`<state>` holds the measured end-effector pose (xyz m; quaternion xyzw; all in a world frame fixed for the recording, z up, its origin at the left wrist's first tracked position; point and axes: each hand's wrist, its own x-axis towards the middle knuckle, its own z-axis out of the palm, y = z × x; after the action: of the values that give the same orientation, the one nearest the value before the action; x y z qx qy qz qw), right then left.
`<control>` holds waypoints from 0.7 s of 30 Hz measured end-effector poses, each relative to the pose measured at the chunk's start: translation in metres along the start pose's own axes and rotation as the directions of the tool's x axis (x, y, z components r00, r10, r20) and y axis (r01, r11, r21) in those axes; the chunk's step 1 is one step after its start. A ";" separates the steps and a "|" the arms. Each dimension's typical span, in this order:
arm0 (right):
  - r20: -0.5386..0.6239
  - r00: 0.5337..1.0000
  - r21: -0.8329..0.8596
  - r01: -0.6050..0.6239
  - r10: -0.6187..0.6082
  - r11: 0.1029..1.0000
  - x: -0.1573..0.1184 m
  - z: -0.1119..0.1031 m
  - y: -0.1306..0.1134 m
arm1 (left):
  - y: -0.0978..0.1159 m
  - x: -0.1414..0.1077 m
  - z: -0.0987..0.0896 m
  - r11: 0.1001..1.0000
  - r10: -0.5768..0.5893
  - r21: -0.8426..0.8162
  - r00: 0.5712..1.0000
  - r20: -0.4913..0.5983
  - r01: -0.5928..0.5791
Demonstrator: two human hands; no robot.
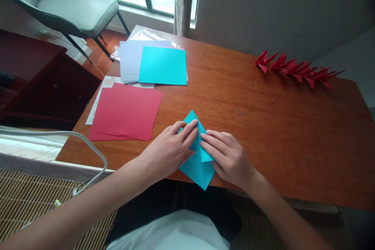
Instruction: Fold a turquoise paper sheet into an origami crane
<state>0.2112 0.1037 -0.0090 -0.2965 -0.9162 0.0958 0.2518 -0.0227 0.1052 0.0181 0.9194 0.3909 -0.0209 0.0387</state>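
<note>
A folded sheet of bright blue origami paper lies diamond-shaped at the front edge of the table, its lower point jutting past the edge. My left hand is closed on its left side, with fingertips pressed near the centre crease and the thumb lower down. From the right, my right hand has its fingers closed over a folded-in flap beside the same crease. The right thumb is partly tucked at the paper's edge. Some of the paper is hidden under both hands.
Red paper sheets lie to the left on the wooden table. Behind them, a blue sheet rests on pale papers. Several red folded paper cranes stand in a row at the back right. A white cable loops at the left.
</note>
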 end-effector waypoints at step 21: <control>0.007 0.999 -0.106 0.054 -0.054 0.993 0.003 -0.001 -0.002 | 0.004 -0.001 0.006 1.000 -0.028 0.007 0.999 0.039 0.027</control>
<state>0.2082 0.1036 -0.0064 -0.2844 -0.9283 0.0406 0.2361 -0.0208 0.1016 0.0126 0.9135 0.4026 -0.0405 0.0432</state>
